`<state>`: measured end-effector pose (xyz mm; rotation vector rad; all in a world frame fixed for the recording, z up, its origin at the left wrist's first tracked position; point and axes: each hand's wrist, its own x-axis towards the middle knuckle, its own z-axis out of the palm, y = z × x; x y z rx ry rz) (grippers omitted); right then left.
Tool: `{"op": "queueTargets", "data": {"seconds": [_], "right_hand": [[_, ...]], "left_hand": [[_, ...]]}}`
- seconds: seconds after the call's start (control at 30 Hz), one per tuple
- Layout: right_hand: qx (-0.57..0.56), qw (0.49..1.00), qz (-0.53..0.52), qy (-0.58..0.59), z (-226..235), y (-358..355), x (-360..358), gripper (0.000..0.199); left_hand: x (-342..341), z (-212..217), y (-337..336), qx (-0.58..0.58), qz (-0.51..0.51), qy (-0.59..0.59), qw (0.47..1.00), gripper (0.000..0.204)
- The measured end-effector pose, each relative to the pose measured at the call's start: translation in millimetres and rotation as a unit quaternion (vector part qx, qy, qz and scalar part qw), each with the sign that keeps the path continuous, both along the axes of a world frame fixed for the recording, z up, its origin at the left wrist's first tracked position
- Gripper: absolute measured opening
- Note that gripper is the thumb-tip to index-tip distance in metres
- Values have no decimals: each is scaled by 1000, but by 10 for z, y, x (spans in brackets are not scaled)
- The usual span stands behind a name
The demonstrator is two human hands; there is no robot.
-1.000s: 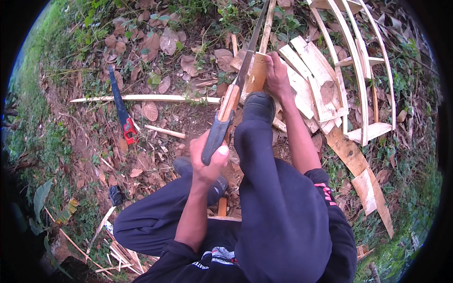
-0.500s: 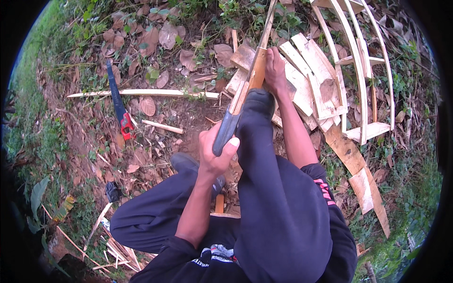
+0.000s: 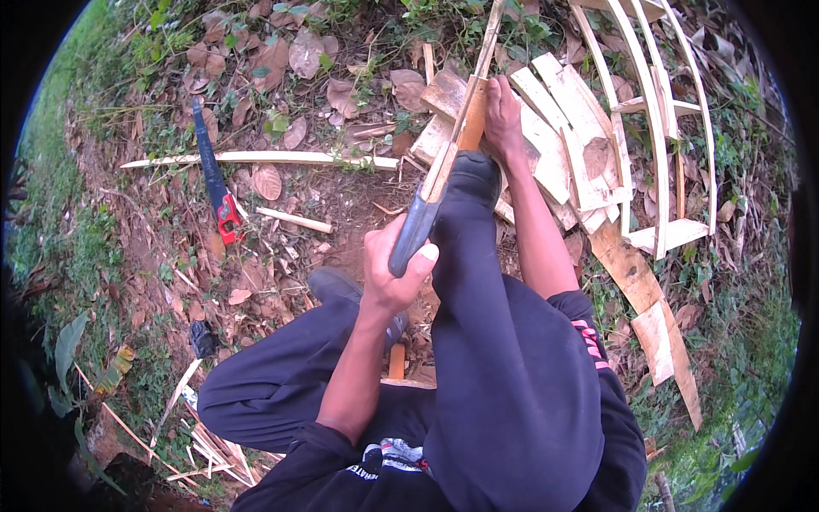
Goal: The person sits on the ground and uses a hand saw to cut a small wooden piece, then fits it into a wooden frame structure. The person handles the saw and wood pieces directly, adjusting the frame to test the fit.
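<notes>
My left hand (image 3: 395, 264) is closed around a dark grey, round-ended piece (image 3: 413, 230), thumb along its side. From that piece a long, narrow pale wooden strip (image 3: 480, 64) runs up and away past my raised shoe. My right hand (image 3: 504, 118) grips an orange-brown wooden section (image 3: 470, 128) beside the strip, just beyond the toe; part of its fingers is hidden. How the dark piece, the orange-brown section and the strip join, I cannot tell. The black shoe (image 3: 472, 177) is close against them, between my two hands.
A handsaw (image 3: 212, 166) with a red handle lies at the left, near a long pale stick (image 3: 290, 158) and a short one (image 3: 294, 221). Planks (image 3: 546, 158) are piled right of my hand. A curved slatted frame (image 3: 648, 128) stands at far right. Thin offcuts (image 3: 213, 456) lie lower left.
</notes>
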<state>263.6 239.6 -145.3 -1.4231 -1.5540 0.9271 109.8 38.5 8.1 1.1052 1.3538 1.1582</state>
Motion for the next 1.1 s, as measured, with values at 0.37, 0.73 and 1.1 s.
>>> {"op": "queueTargets", "data": {"seconds": [0.37, 0.73, 1.1], "right_hand": [[-1, 1000, 5, -14, -19, 12, 16, 39], [-8, 999, -14, -46, -4, -16, -16, 42], [-29, 999, -12, -45, -95, 8, -23, 46]], "left_hand": [[21, 99, -11, -60, 12, 15, 998, 31], [87, 246, 37, -48, 13, 61, 997, 28], [95, 323, 53, -61, 5, 80, 995, 28]]}}
